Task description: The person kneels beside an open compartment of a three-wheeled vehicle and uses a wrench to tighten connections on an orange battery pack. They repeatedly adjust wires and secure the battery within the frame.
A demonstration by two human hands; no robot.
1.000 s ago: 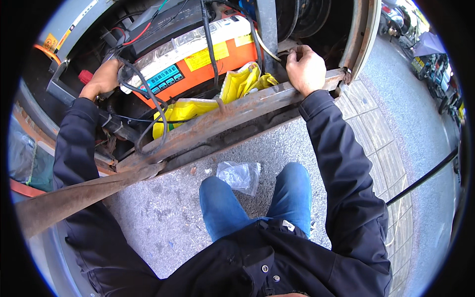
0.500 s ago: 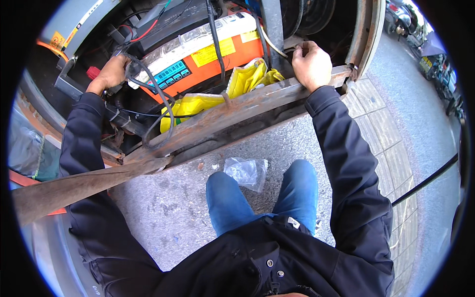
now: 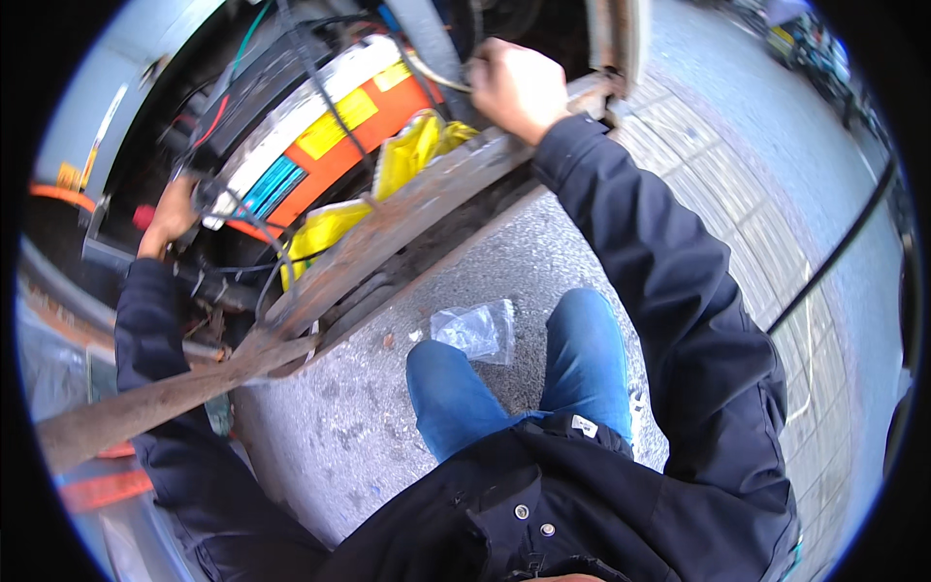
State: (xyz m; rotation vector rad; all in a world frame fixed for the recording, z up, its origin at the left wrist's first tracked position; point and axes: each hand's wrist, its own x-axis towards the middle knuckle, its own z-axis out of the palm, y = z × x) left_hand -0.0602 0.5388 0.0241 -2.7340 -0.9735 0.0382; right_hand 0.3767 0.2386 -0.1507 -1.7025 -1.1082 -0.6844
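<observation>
Inside an open metal compartment sits an orange battery-like box with a white top, yellow and blue labels and black cables across it. My left hand is closed at its left end, among grey looped cable; what it grips is unclear. My right hand, blurred, is closed beside a pale cable at the box's right, its fingertips hidden; I cannot make out what it holds. Yellow bag-like material lies between the box and a rusty steel rail.
A rusty bar slants across the lower left. A clear plastic bag lies on the pavement before my knees. At the right are paving blocks, a road, parked two-wheelers and a black diagonal cable or bar.
The whole view has tilted and blurred, with the compartment rotated anticlockwise. My right hand appears higher and further left, my left hand lower and further left; both remain closed at the box's ends.
</observation>
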